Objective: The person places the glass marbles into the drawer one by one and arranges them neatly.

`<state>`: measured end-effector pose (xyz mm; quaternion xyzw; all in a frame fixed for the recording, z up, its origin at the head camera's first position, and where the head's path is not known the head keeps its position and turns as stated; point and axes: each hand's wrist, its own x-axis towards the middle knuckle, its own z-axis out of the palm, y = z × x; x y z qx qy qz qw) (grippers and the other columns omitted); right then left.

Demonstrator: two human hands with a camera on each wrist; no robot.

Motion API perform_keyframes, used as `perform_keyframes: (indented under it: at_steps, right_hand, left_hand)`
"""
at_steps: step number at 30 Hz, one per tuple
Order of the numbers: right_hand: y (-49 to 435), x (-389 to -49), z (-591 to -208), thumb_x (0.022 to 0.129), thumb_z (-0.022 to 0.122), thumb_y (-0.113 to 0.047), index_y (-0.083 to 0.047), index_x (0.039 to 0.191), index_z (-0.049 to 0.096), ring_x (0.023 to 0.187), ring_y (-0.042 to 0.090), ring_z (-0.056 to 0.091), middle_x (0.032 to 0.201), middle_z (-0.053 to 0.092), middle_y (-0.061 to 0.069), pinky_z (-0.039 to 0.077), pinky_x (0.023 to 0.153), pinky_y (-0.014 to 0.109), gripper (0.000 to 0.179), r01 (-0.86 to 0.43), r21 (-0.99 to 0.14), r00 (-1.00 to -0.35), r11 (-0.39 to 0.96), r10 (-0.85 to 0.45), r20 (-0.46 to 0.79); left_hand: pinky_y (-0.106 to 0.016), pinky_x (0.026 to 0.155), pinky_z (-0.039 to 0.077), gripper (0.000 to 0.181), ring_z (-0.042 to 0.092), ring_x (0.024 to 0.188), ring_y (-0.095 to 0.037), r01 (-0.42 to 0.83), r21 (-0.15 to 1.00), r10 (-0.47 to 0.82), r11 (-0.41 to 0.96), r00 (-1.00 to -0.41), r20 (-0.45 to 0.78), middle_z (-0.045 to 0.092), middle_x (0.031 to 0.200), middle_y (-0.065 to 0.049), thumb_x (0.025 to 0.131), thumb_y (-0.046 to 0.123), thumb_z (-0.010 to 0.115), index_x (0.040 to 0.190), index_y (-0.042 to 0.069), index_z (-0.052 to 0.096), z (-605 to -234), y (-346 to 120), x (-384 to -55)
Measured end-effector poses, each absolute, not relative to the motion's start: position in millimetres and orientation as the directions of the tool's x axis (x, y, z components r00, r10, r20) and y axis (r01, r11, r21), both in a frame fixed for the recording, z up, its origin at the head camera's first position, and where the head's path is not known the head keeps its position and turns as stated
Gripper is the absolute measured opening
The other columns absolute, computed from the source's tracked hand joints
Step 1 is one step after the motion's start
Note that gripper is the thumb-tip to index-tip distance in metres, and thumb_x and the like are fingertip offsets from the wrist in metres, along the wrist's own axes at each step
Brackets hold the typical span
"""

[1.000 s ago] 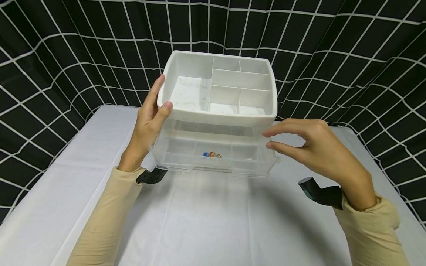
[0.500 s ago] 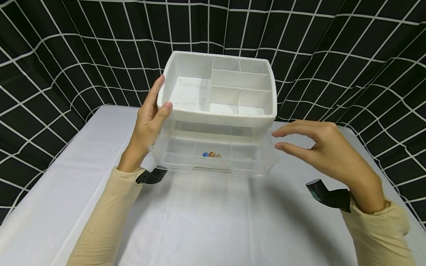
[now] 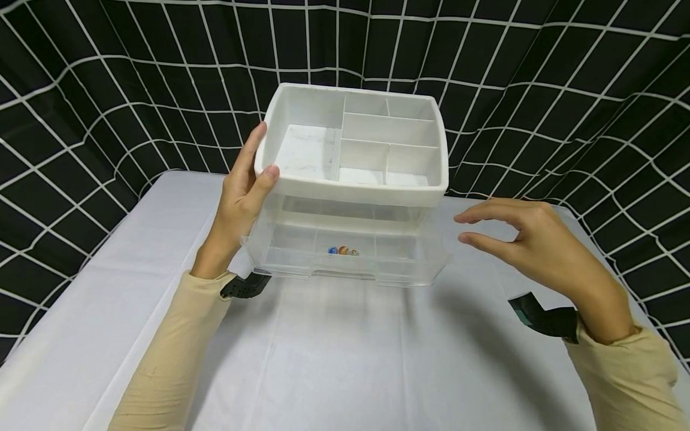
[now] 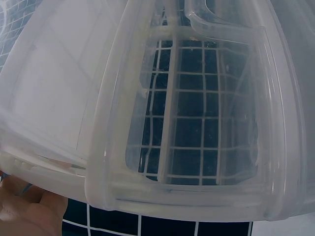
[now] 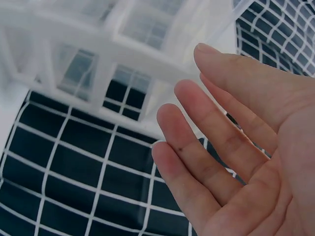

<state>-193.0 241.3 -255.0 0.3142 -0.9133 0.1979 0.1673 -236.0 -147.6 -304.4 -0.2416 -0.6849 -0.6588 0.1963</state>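
A white organizer box (image 3: 356,190) with a divided open top stands tilted toward me in the head view. Below its top, a clear drawer (image 3: 291,266) is pulled out at the front. Inside lie several small marbles (image 3: 343,250), blue and orange among them. My left hand (image 3: 239,191) grips the box's left side, thumb on the front rim and fingers behind. In the left wrist view the clear drawer front (image 4: 197,196) fills most of the picture. To the right of the box, apart from it, my right hand (image 3: 539,245) hovers with fingers loosely bent and holding nothing.
A white cloth (image 3: 334,365) covers the table under the box. Behind and at both sides hangs a black curtain (image 3: 178,84) with a white grid. Black wrist cameras (image 3: 544,317) sit on both wrists.
My right hand has drawn away from the drawer's right side, moving right. The left hand, box, drawer and marbles look unmoved.
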Motion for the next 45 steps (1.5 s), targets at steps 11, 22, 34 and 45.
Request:
perform_keyframes:
  at_steps: [11, 22, 34, 45]
  right_hand:
    - [262.1, -201.5, -266.1, 0.079, 0.083, -0.014, -0.02, 0.109, 0.076, 0.1, -0.008, 0.056, 0.106, 0.076, 0.0, 0.041, 0.067, 0.007, 0.031, -0.537, -0.246, -0.823, 0.807, -0.438, 0.361]
    - [283.1, -210.5, -282.6, 0.077, 0.084, -0.012, -0.017, 0.106, 0.077, 0.094, -0.018, 0.052, 0.102, 0.077, 0.002, 0.039, 0.063, 0.011, 0.03, -0.533, -0.24, -0.823, 0.811, -0.432, 0.369]
    - [303.9, -223.4, -301.4, 0.079, 0.082, -0.012, -0.016, 0.106, 0.077, 0.095, -0.028, 0.04, 0.104, 0.076, 0.006, 0.04, 0.064, 0.008, 0.028, -0.483, -0.257, -0.852, 0.837, -0.381, 0.358]
    - [320.5, -232.4, -314.9, 0.082, 0.08, -0.017, -0.014, 0.107, 0.077, 0.093, -0.03, 0.036, 0.104, 0.076, 0.012, 0.04, 0.066, 0.011, 0.025, -0.433, -0.265, -0.879, 0.862, -0.338, 0.336]
  left_hand:
    - [-0.021, 0.098, 0.045, 0.061, 0.05, 0.122, -0.021, 0.598, 0.802, 0.075, -0.003, -0.799, 0.596, 0.035, 0.158, -0.005, 0.101, 0.008, 0.046, 0.158, 0.015, 0.026, -303.1, -146.6, -235.7]
    - [-0.022, 0.097, 0.045, 0.06, 0.05, 0.122, -0.021, 0.597, 0.802, 0.072, 0.009, -0.8, 0.595, 0.035, 0.158, -0.005, 0.101, 0.009, 0.046, 0.158, 0.015, 0.026, -303.3, -146.6, -236.0]
    - [-0.021, 0.097, 0.046, 0.061, 0.05, 0.122, -0.022, 0.59, 0.807, 0.069, 0.003, -0.805, 0.589, 0.034, 0.159, -0.003, 0.101, 0.009, 0.046, 0.158, 0.015, 0.026, -303.4, -146.0, -235.5]
    - [-0.021, 0.096, 0.046, 0.06, 0.05, 0.121, -0.021, 0.586, 0.81, 0.07, -0.003, -0.808, 0.585, 0.035, 0.158, -0.006, 0.102, 0.009, 0.046, 0.158, 0.016, 0.026, -304.0, -146.9, -235.7]
